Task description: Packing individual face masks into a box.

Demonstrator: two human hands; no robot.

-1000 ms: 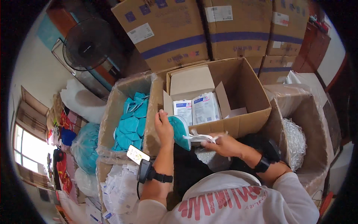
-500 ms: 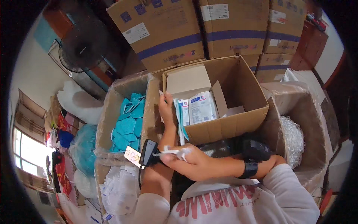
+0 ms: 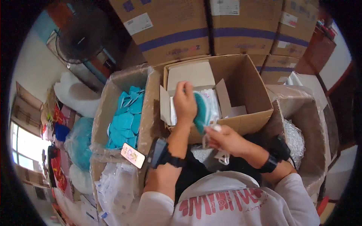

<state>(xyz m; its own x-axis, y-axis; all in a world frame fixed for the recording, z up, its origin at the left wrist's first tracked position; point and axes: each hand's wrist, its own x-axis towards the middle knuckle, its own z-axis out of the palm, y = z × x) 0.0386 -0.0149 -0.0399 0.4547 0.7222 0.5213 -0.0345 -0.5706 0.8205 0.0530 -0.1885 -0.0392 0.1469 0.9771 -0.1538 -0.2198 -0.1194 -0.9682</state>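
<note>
My left hand (image 3: pixel 185 103) is closed on a teal folded face mask (image 3: pixel 201 109), which it holds upright above the near edge of a carton. At the mask's lower end, my right hand (image 3: pixel 228 140) pinches a white elastic cord (image 3: pixel 223 158), whose loops dangle below the fingers. Behind the mask, white printed packets (image 3: pixel 214 106) stand in an open inner box (image 3: pixel 190 77), partly hidden by my left hand. The inner box sits inside the large brown carton (image 3: pixel 250 115).
On the left, a lined box (image 3: pixel 151 113) holds many teal masks (image 3: pixel 126 120); a phone (image 3: pixel 132 155) lies at its near edge. Clear bags (image 3: pixel 117 184) fill the box below. White cords (image 3: pixel 295 141) lie in a box on the right. Stacked cartons (image 3: pixel 245 35) stand behind.
My hands have uncrossed. The left moved right with the mask, and the right moved right and up to the mask's lower end. My head view shifted slightly.
</note>
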